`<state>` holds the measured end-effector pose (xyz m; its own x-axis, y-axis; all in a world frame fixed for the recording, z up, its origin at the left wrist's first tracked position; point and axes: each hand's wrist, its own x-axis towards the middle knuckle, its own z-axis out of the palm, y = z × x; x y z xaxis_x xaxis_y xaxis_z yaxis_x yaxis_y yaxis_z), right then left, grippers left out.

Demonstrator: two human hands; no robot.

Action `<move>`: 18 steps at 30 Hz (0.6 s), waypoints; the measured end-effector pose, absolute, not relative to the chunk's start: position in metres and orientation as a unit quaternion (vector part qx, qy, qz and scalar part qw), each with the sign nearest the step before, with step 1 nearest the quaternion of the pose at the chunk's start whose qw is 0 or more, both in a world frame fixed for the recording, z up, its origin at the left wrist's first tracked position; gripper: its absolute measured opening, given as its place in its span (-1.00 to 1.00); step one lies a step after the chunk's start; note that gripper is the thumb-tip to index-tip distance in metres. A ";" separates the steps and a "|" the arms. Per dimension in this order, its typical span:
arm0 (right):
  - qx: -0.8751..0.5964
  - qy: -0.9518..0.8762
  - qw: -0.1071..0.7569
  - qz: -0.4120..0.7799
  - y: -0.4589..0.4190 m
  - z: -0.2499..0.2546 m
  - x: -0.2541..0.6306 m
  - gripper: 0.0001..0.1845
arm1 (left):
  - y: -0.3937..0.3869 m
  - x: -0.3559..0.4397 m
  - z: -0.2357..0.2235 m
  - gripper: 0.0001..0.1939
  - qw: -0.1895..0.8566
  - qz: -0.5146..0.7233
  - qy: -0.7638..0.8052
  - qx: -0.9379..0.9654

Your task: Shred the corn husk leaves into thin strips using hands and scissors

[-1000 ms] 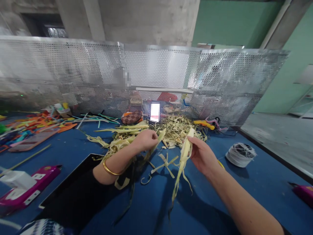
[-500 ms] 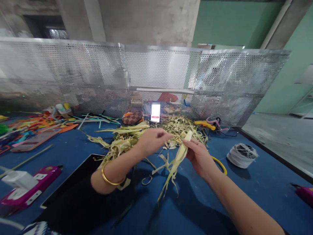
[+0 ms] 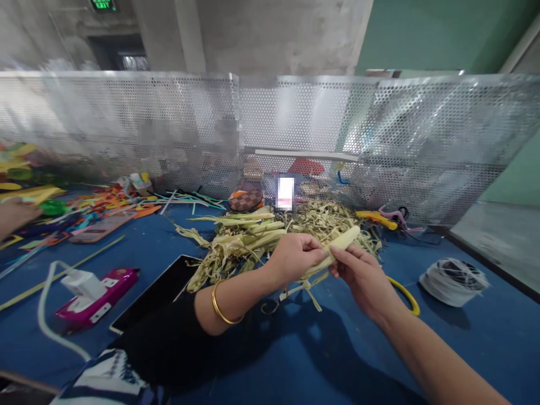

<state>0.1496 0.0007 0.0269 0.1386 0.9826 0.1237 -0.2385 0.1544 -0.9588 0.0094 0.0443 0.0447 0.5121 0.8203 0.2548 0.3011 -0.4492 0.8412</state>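
Observation:
Both my hands hold one pale yellow-green leaf strip [image 3: 342, 241] above the blue table [image 3: 295, 360]. My left hand [image 3: 295, 257], with a gold bangle on its wrist, is closed round the strip's lower part. My right hand [image 3: 363, 275] pinches the strip just below its upper end, which sticks out up and to the right. Thin shreds hang from the strip under my left hand. Right behind my hands lies a heap of the same leaf strips [image 3: 253, 236].
A perforated metal screen [image 3: 379, 135] closes the table's far side. A dark tablet [image 3: 156, 292] and a pink power strip [image 3: 99, 292] with a white charger lie at the left, a coil of white wire [image 3: 453, 280] at the right. Another person's hand [image 3: 14, 214] shows at far left.
My left hand let go of the heap, came across and closed on the strip held by my right hand. The strip tipped from upright to slanting. The view shifted left.

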 end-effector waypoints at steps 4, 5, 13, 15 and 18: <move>-0.431 -0.418 0.625 0.500 0.003 0.026 0.154 -0.69 | 0.058 -0.009 0.071 -0.66 0.292 0.290 0.344 0.844; -0.433 -0.409 0.629 0.500 0.004 0.026 0.155 -0.68 | 0.066 -0.023 0.083 -0.66 0.251 0.289 0.362 0.850; -0.435 -0.371 0.636 0.518 0.006 0.025 0.152 -0.66 | 0.155 -0.186 0.095 -0.81 0.080 -0.046 0.682 0.725; -0.437 -0.364 0.629 0.530 0.006 0.025 0.151 -0.65 | 0.165 -0.199 0.074 -0.84 0.093 -0.060 0.687 0.718; -0.437 -0.359 0.625 0.538 0.006 0.024 0.151 -0.63 | 0.170 -0.201 0.052 -0.83 0.082 -0.043 0.687 0.721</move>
